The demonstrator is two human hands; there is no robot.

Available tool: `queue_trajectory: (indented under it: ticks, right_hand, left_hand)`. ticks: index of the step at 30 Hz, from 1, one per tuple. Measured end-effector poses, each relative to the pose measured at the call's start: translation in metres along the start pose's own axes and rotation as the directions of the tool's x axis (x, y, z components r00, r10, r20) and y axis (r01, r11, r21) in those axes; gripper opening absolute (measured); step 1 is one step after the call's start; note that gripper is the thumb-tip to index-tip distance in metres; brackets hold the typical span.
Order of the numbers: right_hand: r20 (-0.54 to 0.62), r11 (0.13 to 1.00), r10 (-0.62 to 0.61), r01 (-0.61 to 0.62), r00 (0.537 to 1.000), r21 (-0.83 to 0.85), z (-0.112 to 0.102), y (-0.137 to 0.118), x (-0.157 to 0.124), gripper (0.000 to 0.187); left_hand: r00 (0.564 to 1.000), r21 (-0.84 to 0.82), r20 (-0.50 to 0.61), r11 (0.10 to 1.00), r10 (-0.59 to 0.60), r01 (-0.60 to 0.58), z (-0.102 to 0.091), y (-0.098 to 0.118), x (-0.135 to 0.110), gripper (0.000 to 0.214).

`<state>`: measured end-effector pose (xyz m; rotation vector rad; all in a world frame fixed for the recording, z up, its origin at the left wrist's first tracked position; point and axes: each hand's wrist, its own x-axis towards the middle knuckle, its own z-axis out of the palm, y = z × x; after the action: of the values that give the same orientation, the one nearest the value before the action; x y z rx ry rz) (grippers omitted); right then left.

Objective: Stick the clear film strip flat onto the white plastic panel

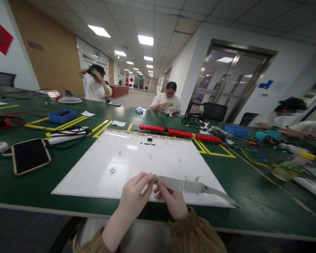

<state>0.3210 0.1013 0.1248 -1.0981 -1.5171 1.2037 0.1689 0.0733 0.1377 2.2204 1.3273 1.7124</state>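
A long, thin grey strip with fine lines across it, like a flat cable or a strip of labels, hangs above the white panel. My left hand pinches its left end between thumb and fingers. With its fingers curled behind the strip, my right hand supports it near the same end. The strip's free end trails to the right, past the panel's front right corner. Under my hands, the large white panel lies flat on the green table, with small round and rectangular marks and a cutout at its far edge.
Red slotted bars lie beyond the panel. To the left are a tablet-like device, a white power strip and a blue tray. A bottle with a yellow cap and loose wires lie right. Several people sit around the table.
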Motion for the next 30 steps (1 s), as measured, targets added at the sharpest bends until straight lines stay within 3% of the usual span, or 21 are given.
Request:
queue_trajectory:
  ticks: [8,13,22,30]
  right_hand:
    - [-0.073,0.999,-0.003,0.006,0.997,0.04,0.0047,-0.0041,-0.0021,0.044]
    - [-0.06,0.999,0.044,-0.043,0.997,0.024,0.0039,-0.0032,0.0002,0.051]
    - [-0.022,0.999,-0.036,0.035,0.999,-0.039,0.0001,-0.0001,0.0008,0.05]
    - [-0.068,0.98,-0.07,0.056,0.995,-0.192,-0.0022,-0.0011,0.0016,0.057]
  left_hand:
    - [1.0,-0.002,0.022,1.0,0.001,-0.001,-0.0018,0.0018,0.0006,0.019]
    - [1.0,-0.036,0.021,0.999,0.022,-0.021,-0.0046,0.0048,0.0018,0.019]
    - [0.999,0.01,0.027,1.0,0.028,-0.029,-0.0007,0.0002,0.0014,0.018]
    - [0.98,-0.048,0.197,0.999,0.006,0.003,-0.0065,0.0075,0.0047,0.016]
